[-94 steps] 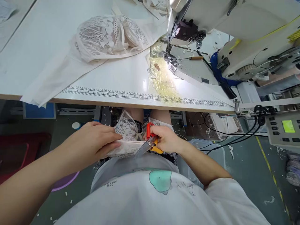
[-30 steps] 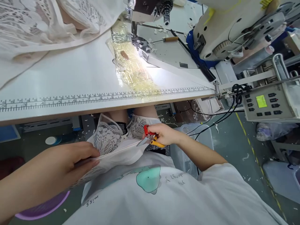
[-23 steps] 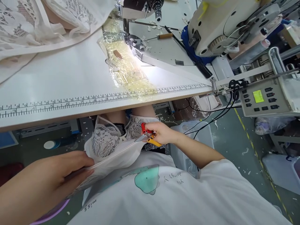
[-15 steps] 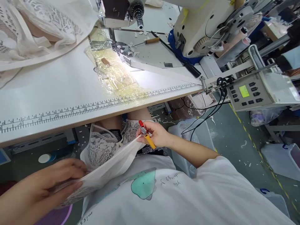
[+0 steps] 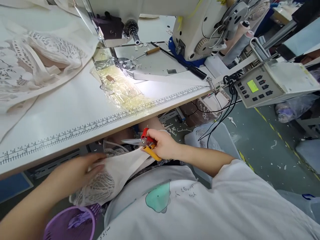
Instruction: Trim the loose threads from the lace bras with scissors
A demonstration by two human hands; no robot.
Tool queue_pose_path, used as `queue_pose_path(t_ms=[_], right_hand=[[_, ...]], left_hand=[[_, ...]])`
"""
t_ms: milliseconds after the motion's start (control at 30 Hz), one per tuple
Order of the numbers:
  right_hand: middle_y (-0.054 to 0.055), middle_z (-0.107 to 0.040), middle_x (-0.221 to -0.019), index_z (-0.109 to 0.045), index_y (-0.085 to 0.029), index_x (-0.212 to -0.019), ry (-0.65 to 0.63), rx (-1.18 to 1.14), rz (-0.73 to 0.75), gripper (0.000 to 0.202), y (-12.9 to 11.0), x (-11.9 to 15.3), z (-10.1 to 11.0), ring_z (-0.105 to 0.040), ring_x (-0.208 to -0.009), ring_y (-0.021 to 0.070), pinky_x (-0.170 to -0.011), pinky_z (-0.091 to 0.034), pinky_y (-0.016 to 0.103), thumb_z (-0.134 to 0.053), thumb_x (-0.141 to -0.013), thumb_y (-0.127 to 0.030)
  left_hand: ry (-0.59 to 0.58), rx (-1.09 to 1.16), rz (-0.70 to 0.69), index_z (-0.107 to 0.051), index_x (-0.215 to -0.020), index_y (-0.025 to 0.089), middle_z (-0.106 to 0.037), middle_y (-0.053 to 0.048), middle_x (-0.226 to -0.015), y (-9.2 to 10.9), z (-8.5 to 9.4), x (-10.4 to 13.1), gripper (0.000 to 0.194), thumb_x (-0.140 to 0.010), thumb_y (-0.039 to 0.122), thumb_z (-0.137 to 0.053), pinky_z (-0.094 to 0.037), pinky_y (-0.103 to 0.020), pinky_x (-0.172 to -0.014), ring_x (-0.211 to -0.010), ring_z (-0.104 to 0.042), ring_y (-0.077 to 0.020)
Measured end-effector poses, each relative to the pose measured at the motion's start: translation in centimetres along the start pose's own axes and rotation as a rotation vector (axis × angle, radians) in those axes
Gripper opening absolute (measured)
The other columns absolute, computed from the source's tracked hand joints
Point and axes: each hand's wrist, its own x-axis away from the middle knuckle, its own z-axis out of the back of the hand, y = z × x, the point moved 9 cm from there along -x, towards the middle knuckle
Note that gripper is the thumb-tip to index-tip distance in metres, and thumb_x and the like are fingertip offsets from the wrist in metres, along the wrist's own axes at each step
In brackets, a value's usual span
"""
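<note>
A white lace bra [image 5: 100,185] hangs over my lap, below the table edge. My left hand [image 5: 82,170] is closed on its upper edge at the left, thumb and fingers pinching the cloth. Scissors [image 5: 142,141] with red and yellow handles sit in my closed right hand [image 5: 165,143], their blades pointing left above the bra's band. The band runs taut from my left hand to just under the yellow handle. Whether my right fingertips also pinch its end is hidden by the handles.
A sewing machine [image 5: 190,36] stands on the white table [image 5: 50,113], with another lace bra [image 5: 47,63] at the left. A control box [image 5: 262,83] is mounted at the right. A purple basket [image 5: 92,223] and a clear plastic bin [image 5: 225,133] stand on the floor.
The scissors have turned so that their blades now point left. My left hand has moved right and up with the bra, and the lace part beyond it has shifted. The view has tilted.
</note>
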Motion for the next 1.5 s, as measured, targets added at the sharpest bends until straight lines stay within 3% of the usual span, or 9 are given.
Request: queue_pose_path(t_ms=[100,200,300,467,633,867,1033,1267,1500], right_hand=[[0.000,-0.057,-0.081,-0.048,-0.017,-0.072,0.001,0.034,-0.005,0.020,-0.2,-0.2,-0.1,-0.052,-0.068,0.0097,-0.058,-0.042,0.020,-0.065,-0.061,-0.018],[-0.001,-0.056,-0.079,-0.049,-0.017,-0.075,0.006,0.017,-0.036,0.021,0.1,-0.1,0.0,-0.052,-0.068,0.0102,-0.057,-0.042,0.021,-0.065,-0.061,-0.019],[-0.002,-0.055,-0.074,-0.050,-0.018,-0.075,0.034,-0.032,-0.099,0.029,0.7,0.0,0.5,-0.051,-0.068,0.0110,-0.058,-0.042,0.022,-0.071,-0.058,-0.028],[-0.003,-0.052,-0.071,-0.049,-0.018,-0.073,0.064,-0.101,-0.149,0.042,1.3,0.0,1.1,-0.049,-0.065,0.0102,-0.060,-0.042,0.024,-0.076,-0.053,-0.043],[-0.003,-0.052,-0.070,-0.048,-0.018,-0.076,0.016,-0.092,-0.152,0.045,1.2,0.0,0.7,-0.049,-0.063,0.0101,-0.058,-0.042,0.024,-0.075,-0.055,-0.048],[0.001,-0.050,-0.078,-0.037,-0.019,-0.076,-0.399,0.345,0.094,0.049,-0.4,-0.5,1.5,-0.049,-0.066,0.0116,-0.057,-0.041,0.025,-0.061,-0.067,-0.061],[-0.001,-0.044,-0.069,-0.036,-0.020,-0.072,-0.624,0.626,0.233,0.050,-0.4,0.2,0.2,-0.041,-0.057,0.0106,-0.052,-0.035,0.024,-0.044,-0.075,-0.070],[0.000,-0.049,-0.063,-0.041,-0.020,-0.069,-0.569,0.817,0.194,0.056,0.4,1.7,-1.1,-0.041,-0.052,0.0124,-0.046,-0.031,0.024,-0.051,-0.065,-0.075],[0.005,-0.058,-0.069,-0.047,-0.018,-0.072,-0.490,0.972,0.084,0.060,-0.1,2.7,-0.2,-0.054,-0.062,0.0196,-0.053,-0.037,0.028,-0.055,-0.059,-0.077]], left_hand=[[-0.010,0.047,-0.172,-0.061,-0.106,0.022,-0.068,-0.006,-0.104,4.1,-0.1,-1.5,0.038,-0.081,0.047,-0.047,-0.050,-0.030,-0.073,-0.089,-0.064,-0.0237],[0.083,0.222,-0.267,-0.063,-0.092,0.019,-0.069,-0.007,-0.090,7.8,0.1,-2.3,0.032,-0.083,0.042,-0.044,-0.049,-0.026,-0.067,-0.080,-0.064,-0.0199],[0.113,0.365,-0.248,-0.060,-0.073,0.019,-0.064,-0.002,-0.070,9.2,-0.1,-2.9,0.025,-0.082,0.036,-0.045,-0.045,-0.023,-0.056,-0.062,-0.057,-0.0151],[0.083,0.493,-0.181,-0.059,-0.069,0.019,-0.059,0.000,-0.065,8.8,-0.5,-3.1,0.020,-0.080,0.032,-0.050,-0.042,-0.023,-0.055,-0.059,-0.053,-0.0129],[0.176,0.566,-0.175,-0.060,-0.079,0.020,-0.062,-0.002,-0.080,8.7,-0.3,-2.8,0.010,-0.080,0.028,-0.054,-0.046,-0.024,-0.063,-0.074,-0.056,-0.0147],[0.121,0.739,-0.095,-0.059,-0.072,0.020,-0.066,-0.006,-0.085,8.5,-0.3,-1.9,0.012,-0.080,0.028,-0.055,-0.049,-0.026,-0.066,-0.079,-0.061,-0.0173],[0.130,0.776,-0.111,-0.058,-0.072,0.019,-0.066,-0.006,-0.085,8.6,0.8,-0.5,0.013,-0.081,0.025,-0.052,-0.050,-0.027,-0.066,-0.080,-0.061,-0.0180],[0.269,0.761,-0.016,-0.059,-0.071,0.021,-0.066,-0.004,-0.083,6.6,1.9,0.1,0.010,-0.079,0.024,-0.055,-0.053,-0.025,-0.067,-0.080,-0.062,-0.0170],[0.262,0.823,0.042,-0.058,-0.070,0.021,-0.065,-0.002,-0.083,6.2,1.8,0.1,0.007,-0.077,0.023,-0.058,-0.052,-0.026,-0.067,-0.079,-0.061,-0.0169]])
